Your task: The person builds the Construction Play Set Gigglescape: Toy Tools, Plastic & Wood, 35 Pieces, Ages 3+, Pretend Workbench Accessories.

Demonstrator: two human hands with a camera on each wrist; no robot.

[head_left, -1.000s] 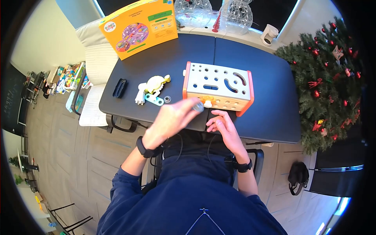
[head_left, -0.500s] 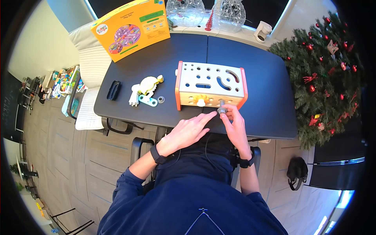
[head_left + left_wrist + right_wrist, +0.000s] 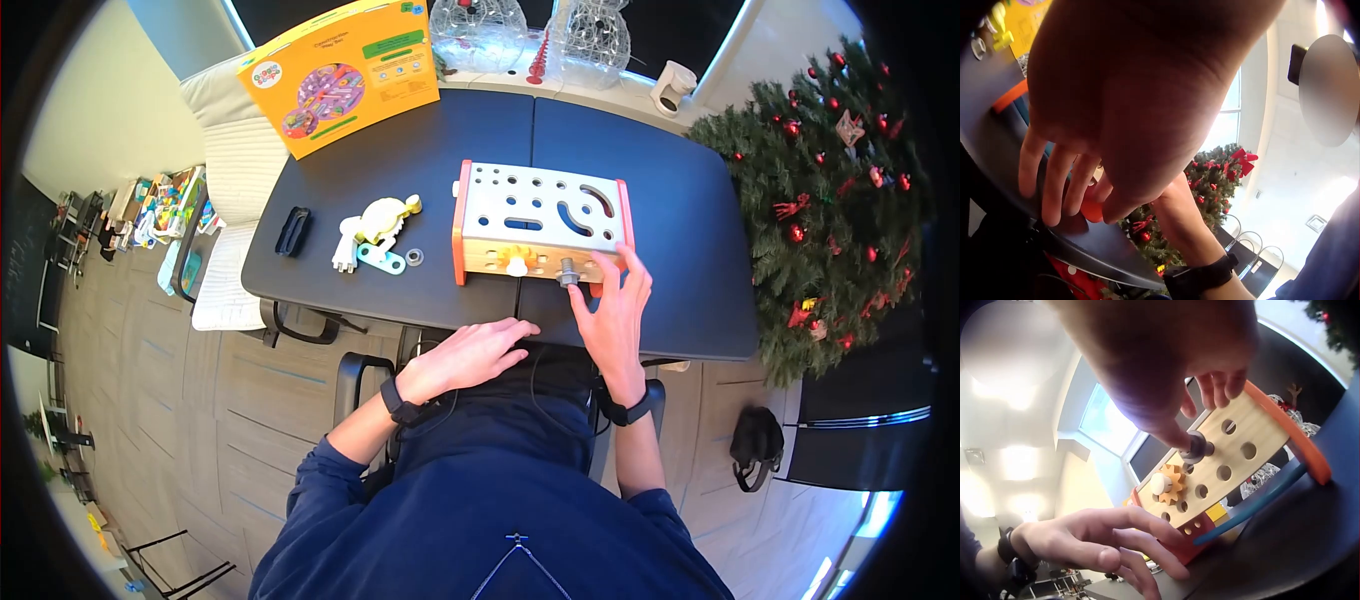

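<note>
A wooden toy workbench point(image 3: 540, 205) with a white perforated top and orange ends stands on the dark table. A grey toy bolt point(image 3: 568, 272) sticks out from a hole in its near wooden side. My right hand point(image 3: 615, 325) touches the bolt's outer end with its thumb point(image 3: 1175, 437), while the fingers spread toward the workbench's top edge. To the bolt's left, a yellow-orange gear point(image 3: 1175, 484) with a white knob sits on the same side. My left hand point(image 3: 470, 355) hovers at the table's near edge, fingers extended, holding nothing.
Left of the workbench lie a yellow-and-white toy piece point(image 3: 385, 217), a light-blue strip with holes point(image 3: 380, 259) and a grey nut point(image 3: 415, 257). A black holder point(image 3: 293, 232) is farther left. The yellow box point(image 3: 340, 75) stands behind; a decorated tree point(image 3: 810, 200) borders the right.
My left hand carried the grey bolt rightward, then drew back to the table edge. My right hand pinched the bolt at the workbench's side and has since loosened, its fingers spreading upward.
</note>
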